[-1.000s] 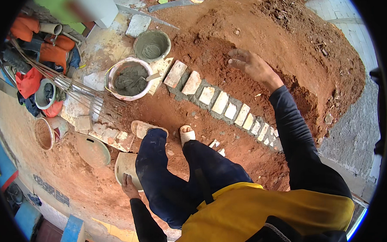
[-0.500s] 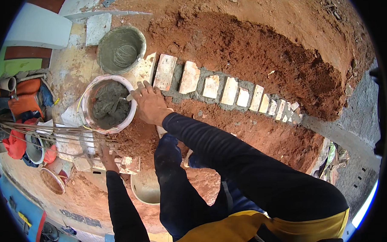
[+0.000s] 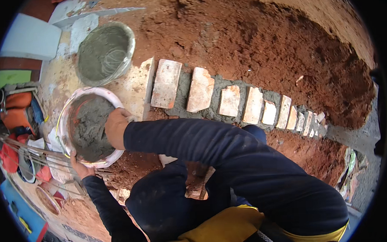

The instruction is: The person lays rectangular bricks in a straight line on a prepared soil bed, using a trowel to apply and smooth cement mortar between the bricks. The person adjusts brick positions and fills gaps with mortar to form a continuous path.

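A pinkish-white bucket (image 3: 114,101) of wet grey mortar (image 3: 89,124) stands to the left of the brick row. My right hand (image 3: 116,129) is closed round a trowel's handle over the mortar, near the right rim. The trowel's blade is mostly hidden by the hand and the mortar. At the bucket's near side, my left hand (image 3: 81,167) grips the rim, its fingers partly hidden. Several bricks (image 3: 200,90) run rightward, spaced apart on a grey mortar bed (image 3: 183,90).
A second bucket (image 3: 130,38) with mortar-smeared walls stands behind the first. Thin metal rods (image 3: 37,154) lie by my left hand. Red soil (image 3: 250,46) is dug out beyond the bricks. Red and orange items (image 3: 16,114) are piled at the far left.
My right hand has gone from the bucket's right rim to the trowel handle inside. My left hand has risen from near the rods to the bucket's rim. My body has leaned closer.
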